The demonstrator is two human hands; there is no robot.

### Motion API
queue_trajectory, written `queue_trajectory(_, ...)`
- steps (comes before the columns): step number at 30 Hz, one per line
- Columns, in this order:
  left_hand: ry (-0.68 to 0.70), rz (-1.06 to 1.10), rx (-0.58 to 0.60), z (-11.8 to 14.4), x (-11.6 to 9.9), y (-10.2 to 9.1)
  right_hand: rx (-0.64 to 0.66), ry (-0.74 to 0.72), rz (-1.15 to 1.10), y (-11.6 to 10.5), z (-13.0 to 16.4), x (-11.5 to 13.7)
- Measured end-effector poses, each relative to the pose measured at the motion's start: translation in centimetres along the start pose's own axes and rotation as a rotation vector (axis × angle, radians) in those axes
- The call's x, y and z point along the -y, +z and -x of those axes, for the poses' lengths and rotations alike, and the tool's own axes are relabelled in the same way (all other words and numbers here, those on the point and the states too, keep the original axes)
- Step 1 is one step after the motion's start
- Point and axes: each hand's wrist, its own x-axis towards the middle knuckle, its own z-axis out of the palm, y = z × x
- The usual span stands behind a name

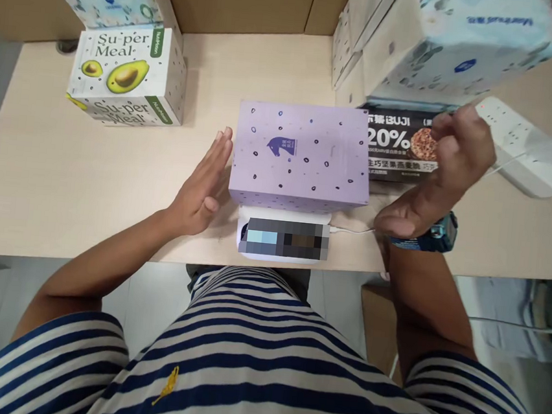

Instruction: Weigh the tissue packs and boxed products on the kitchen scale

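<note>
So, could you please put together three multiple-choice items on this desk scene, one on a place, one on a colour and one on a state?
1. Where does the purple box sit?
A. on the white scale
B. on the avocado box
C. on the floor

2. What colour is the power strip?
A. black
B. white
C. red

3. How is the left hand held?
A. clenched round a cable
B. flat and open beside the purple box
C. resting in the lap

Answers: 1 A, the scale shows just under the box's near edge. 2 B, it lies white at the desk's right end. 3 B, the fingers are straight and together, holding nothing.
</note>
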Motion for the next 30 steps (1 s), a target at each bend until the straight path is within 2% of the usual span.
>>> queue_trajectory(2,-0.023,0.011,-0.053,0.1,-0.2,0.3,-0.105,-0.19,0.038,0.1,0.2,1.4)
queue_trajectory(4,-0.05,0.026,-0.107,0.3,-0.4,0.3,-0.114,-0.272,0.046,0.3,0.2,2.8)
queue_trajectory(9,-0.134,0.046,-0.15,0.6,-0.3,-0.4,-0.035,-0.292,0.144,0.5,0.2,4.4)
queue_trajectory(14,-0.117,0.055,-0.181,0.9,0.3,-0.8,-0.01,-0.344,0.238,0.6,-0.3,4.7)
queue_trajectory(18,-0.136,0.089,-0.189,0.9,0.3,-0.7,0.039,-0.397,0.153,0.8,-0.9,5.5)
queue_trajectory(21,-0.18,0.113,-0.216,0.7,-0.4,-0.4,0.091,-0.34,0.183,0.7,-0.7,5.9)
queue_trajectory(25,-0.259,0.109,-0.221,0.3,-1.9,-0.2,0.135,-0.235,0.198,0.5,0.0,5.2)
queue_trajectory(30,-0.21,0.078,-0.196,0.2,-2.1,-0.2,0.083,-0.304,0.143,0.4,-0.3,4.7)
